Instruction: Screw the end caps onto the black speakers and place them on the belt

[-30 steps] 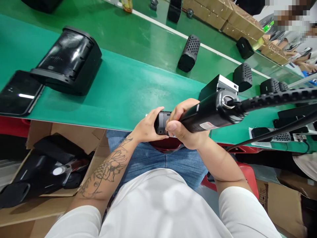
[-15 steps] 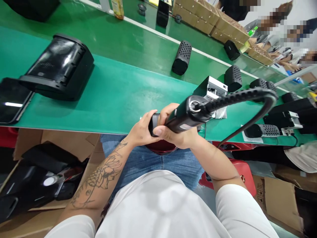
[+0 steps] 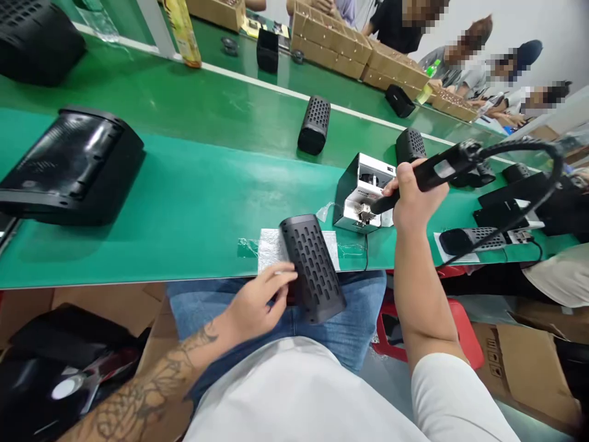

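My left hand (image 3: 260,301) grips the side of a black perforated speaker shell (image 3: 313,267) that lies across the table's front edge and over my lap, partly on a white foam pad (image 3: 271,245). My right hand (image 3: 411,199) is closed round a black electric screwdriver (image 3: 437,169) with a coiled cable. Its tip points down at the small silver screw feeder box (image 3: 361,193) on the green table.
A large black housing (image 3: 69,166) sits at the left of the green belt (image 3: 193,184). More perforated speakers (image 3: 314,124) lie further back and at right (image 3: 478,238). Cardboard boxes (image 3: 368,52) and other people are across the line. A box of black parts (image 3: 59,362) stands at lower left.
The screwdriver has left the speaker's end and swung right to the silver box. The speaker has been laid down lengthwise on the table edge, my left hand still on it. The camera has tilted up.
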Demonstrator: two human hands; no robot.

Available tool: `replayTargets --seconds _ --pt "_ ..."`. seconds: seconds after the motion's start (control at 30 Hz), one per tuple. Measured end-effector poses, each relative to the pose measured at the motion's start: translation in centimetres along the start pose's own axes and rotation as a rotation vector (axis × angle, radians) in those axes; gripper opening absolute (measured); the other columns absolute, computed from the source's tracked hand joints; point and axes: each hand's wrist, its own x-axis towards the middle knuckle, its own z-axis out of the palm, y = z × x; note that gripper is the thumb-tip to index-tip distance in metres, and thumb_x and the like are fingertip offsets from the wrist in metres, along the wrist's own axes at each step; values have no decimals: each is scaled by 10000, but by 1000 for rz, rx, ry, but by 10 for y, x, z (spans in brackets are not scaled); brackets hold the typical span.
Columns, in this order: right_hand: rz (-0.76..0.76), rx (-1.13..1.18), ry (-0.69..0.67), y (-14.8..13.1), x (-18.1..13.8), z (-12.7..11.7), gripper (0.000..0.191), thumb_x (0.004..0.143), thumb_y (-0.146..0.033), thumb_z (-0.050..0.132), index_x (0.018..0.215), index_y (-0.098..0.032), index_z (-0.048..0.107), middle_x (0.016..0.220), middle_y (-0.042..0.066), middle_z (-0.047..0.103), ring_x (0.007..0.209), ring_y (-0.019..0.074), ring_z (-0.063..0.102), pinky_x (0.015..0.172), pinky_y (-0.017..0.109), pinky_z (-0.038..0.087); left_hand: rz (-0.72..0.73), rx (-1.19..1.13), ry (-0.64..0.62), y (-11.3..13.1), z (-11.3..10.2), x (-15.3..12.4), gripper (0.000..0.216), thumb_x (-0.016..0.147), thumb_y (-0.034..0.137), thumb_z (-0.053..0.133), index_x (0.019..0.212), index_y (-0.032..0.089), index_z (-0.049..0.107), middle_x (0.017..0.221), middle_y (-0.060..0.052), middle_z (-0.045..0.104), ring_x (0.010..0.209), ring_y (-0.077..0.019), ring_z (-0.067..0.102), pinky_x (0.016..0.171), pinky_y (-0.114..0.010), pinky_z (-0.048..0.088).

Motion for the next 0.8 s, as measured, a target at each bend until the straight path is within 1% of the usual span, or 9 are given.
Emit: replayTargets --seconds 0.07,0.13,0.2,0.3,0.37,0.43,0.53,0.63,0.8 --pt "18 -3 -1 25 -1 -5 594 937 -805 981 932 -304 662 603 -108 590 475 197 658 531 383 592 148 197 -105 -15 -17 41 828 1044 -30 639 1817 264 585 1790 -224 695 1515 -351 811 1310 -541 688" --pt "28 12 -9 39 -7 -8 620 912 -840 980 949 -314 654 597 -109 587 504 223 697 557 415 638 291 350 -304 -24 -25 83 948 957 -31 723 1845 277 593 1923 -190 604 1780 -445 603 1501 -696 480" --pt "35 25 -11 42 -12 -11 634 892 -851 992 963 -320 653 608 -108 587 533 242 729 579 447 676 383 390 -519 -27 -26 117 981 887 25 821 1819 269 636 1868 -161 672 1786 -450 583 1560 -705 353" --pt "45 28 -24 31 -17 -17 633 891 -858 991 974 -323 664 628 -99 587 545 242 731 599 473 706 399 383 -708 -28 -22 143 908 806 206 974 1682 170 736 1584 -217 814 1487 -451 757 1490 -666 426" --pt "44 48 -28 15 -18 -22 605 914 -837 988 988 -325 675 634 -100 581 509 213 680 581 450 696 324 383 -694 -28 -22 144 855 806 348 1013 1588 103 771 1444 -252 820 1309 -454 781 1337 -635 562" --pt "22 117 -9 -9 -20 -28 536 957 -755 1002 1014 -323 689 646 -106 582 476 181 630 541 400 663 201 411 -593 -28 -22 135 824 866 443 990 1566 70 769 1385 -275 800 1252 -465 771 1214 -619 624" --pt "-17 280 -16 -52 -30 -37 411 994 -582 1038 1021 -321 721 658 -105 601 460 157 601 499 345 632 20 483 -450 -25 -21 118 845 939 446 938 1647 43 714 1419 -320 766 1299 -509 749 1205 -665 623" --pt "22 404 -150 -88 -47 -39 340 989 -517 1049 982 -332 763 617 -98 615 396 148 536 446 338 604 -100 492 -431 -19 -17 109 891 952 433 926 1711 49 664 1462 -334 747 1336 -536 727 1177 -680 627" --pt "68 462 -351 -106 -76 -24 336 993 -488 1035 930 -313 755 559 -103 633 314 122 467 407 299 567 -180 499 -454 -10 -11 112 928 961 458 918 1747 54 635 1473 -327 739 1347 -531 719 1178 -665 610"
